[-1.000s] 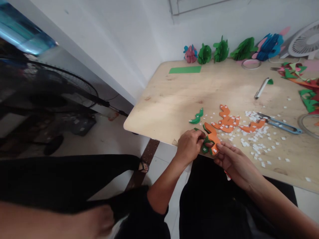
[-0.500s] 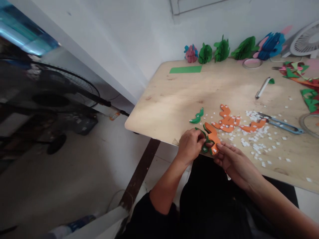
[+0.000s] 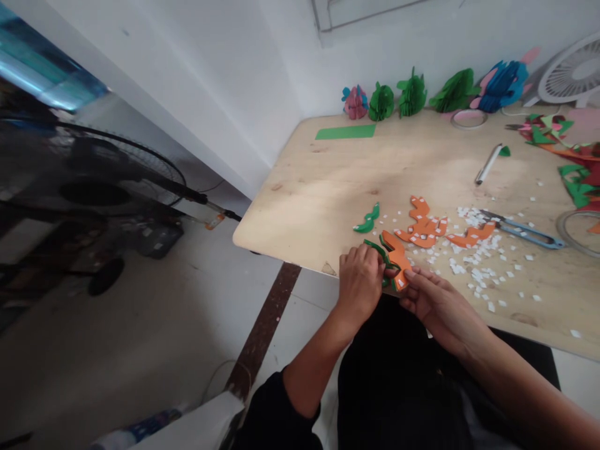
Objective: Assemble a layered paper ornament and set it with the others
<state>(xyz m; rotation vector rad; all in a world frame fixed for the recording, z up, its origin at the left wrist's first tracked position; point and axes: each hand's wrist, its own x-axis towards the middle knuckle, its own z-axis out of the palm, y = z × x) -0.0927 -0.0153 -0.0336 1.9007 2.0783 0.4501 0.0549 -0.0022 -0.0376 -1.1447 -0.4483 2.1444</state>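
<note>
At the table's front edge, my left hand point(image 3: 360, 281) is closed on dark green paper pieces point(image 3: 375, 245). My right hand point(image 3: 434, 300) pinches the lower right side of an orange wavy paper piece point(image 3: 396, 253), which lies against the green ones. Just behind the hands is a loose green wavy piece point(image 3: 368, 219) with small white squares on it. More orange wavy pieces point(image 3: 424, 225) with white squares rest beyond my right hand, and another orange piece point(image 3: 472, 235) lies to their right.
Small white squares point(image 3: 480, 275) are scattered near blue-handled scissors point(image 3: 529, 233). A white pen point(image 3: 489, 164), a green strip point(image 3: 345, 132) and a tape roll point(image 3: 469, 119) lie farther back. Folded paper figures point(image 3: 412, 94) and a white fan point(image 3: 567, 72) stand along the wall.
My left hand has turned slightly and its fingers now cover more of the green paper. My right hand keeps its pinch on the orange piece. The view has shifted slightly.
</note>
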